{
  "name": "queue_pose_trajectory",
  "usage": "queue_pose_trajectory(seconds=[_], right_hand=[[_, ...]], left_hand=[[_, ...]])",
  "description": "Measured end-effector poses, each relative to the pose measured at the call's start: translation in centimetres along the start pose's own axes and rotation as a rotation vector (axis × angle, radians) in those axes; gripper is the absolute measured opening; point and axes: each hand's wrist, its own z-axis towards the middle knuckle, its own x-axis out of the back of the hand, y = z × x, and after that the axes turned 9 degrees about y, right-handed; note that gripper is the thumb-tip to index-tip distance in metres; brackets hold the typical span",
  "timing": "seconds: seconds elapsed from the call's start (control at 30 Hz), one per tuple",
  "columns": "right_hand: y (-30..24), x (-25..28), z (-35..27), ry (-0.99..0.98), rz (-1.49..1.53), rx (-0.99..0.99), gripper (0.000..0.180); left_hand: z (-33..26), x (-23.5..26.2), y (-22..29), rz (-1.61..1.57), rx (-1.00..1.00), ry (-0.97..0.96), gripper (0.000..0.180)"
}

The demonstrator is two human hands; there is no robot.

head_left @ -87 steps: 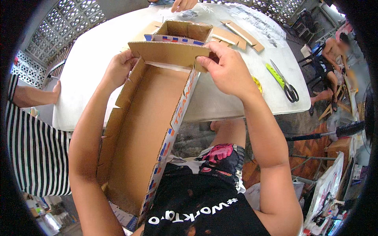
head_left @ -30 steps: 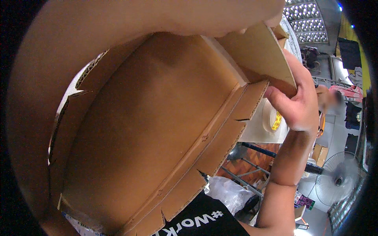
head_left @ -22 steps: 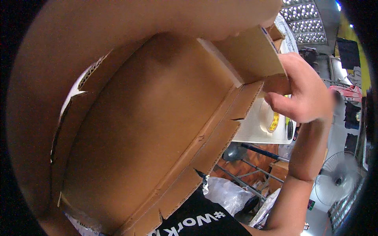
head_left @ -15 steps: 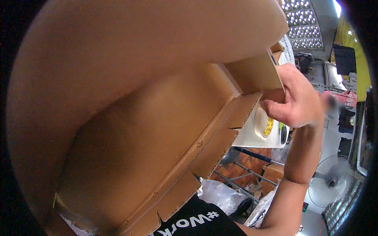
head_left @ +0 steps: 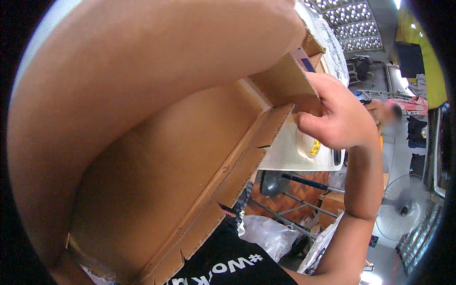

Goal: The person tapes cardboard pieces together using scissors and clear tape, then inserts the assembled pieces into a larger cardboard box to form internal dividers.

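An open brown cardboard box (head_left: 161, 156) fills much of the view, tilted, its inside facing me. Slotted flaps (head_left: 237, 178) run along its near edge. At the upper right corner my right hand (head_left: 339, 111) is closed on the box, thumb bent at the near side and fingers partly hidden behind a raised flap (head_left: 285, 83). My left arm (head_left: 156, 57) crosses very close across the upper left and covers part of the box; I cannot make out the left hand or its fingers.
Behind the right hand, a white table (head_left: 280, 156) holds a tape roll (head_left: 308, 145) and a dark-handled tool (head_left: 337, 156). Below are metal bars (head_left: 304, 183) and a clear plastic bag (head_left: 270, 237). A fan (head_left: 401, 209) and another person (head_left: 380, 111) are at the right.
The box corner, right hand and left arm have shifted a little leftward in view. More of the table's far side and the floor shows. The right hand keeps its hold.
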Motion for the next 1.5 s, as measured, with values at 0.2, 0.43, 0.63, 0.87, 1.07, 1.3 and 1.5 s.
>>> queue_pose_trajectory(seconds=[0.2, 0.43, 0.63, 0.87, 1.07, 1.3, 1.5], right_hand=[[-4.3, 2.0, -3.0, 0.284, -0.078, -0.314, 0.027], [0.3, -2.1, -5.5, 0.406, -0.143, -0.097, 0.016], [1.2, -1.9, -4.9, 0.479, -0.113, 0.007, 0.014], [1.4, -3.0, -4.9, 0.528, -0.194, 0.001, 0.009], [0.9, -2.9, -5.0, 0.458, -0.211, -0.064, 0.009], [1.3, -3.1, -5.0, 0.485, -0.261, -0.025, 0.009], [-0.7, -2.0, -4.0, 0.346, -0.286, -0.173, 0.014]], left_hand=[[0.0, -0.2, 0.9, 0.042, 0.02, -0.045, 0.029], [1.9, -1.8, 2.4, 0.102, -0.118, 0.213, 0.034], [3.1, -6.1, 2.6, 0.159, -0.118, 0.302, 0.041], [3.4, -5.8, 3.5, 0.158, -0.055, 0.335, 0.026], [3.5, -7.1, 4.0, 0.132, -0.01, 0.337, 0.028], [3.6, -6.5, 2.8, 0.113, -0.089, 0.237, 0.023], [2.1, -3.4, 0.9, 0.12, 0.021, 0.14, 0.031]])
